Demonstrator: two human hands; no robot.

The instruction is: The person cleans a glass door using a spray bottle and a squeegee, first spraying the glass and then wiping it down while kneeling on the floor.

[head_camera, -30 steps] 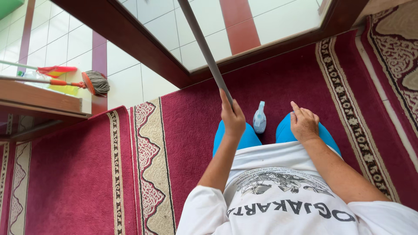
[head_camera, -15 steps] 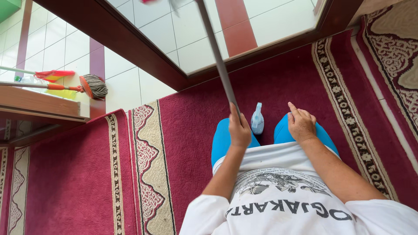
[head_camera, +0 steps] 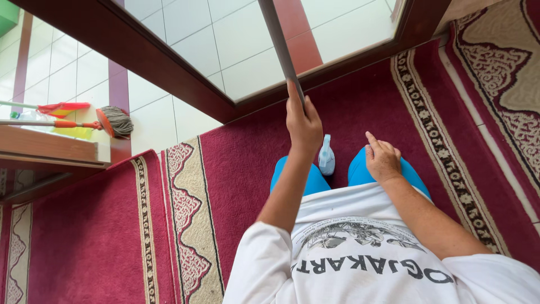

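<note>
My left hand is closed around a long grey pole, which slants up and away across a glass pane. The arm is stretched forward above my left knee. My right hand lies flat on my right knee, on blue trousers, fingers loosely spread and holding nothing. A small pale-blue spray bottle stands on the red carpet between my knees, closer to my left hand. A white printed T-shirt fills the lower part of the view.
A dark wooden frame borders the glass pane, with white floor tiles seen behind it. A mop and a red broom lie at the left beyond a wooden ledge. Patterned cream borders run through the carpet.
My left hand has slid forward and up along the pole, with the arm stretching out further. My right hand has stayed on the knee.
</note>
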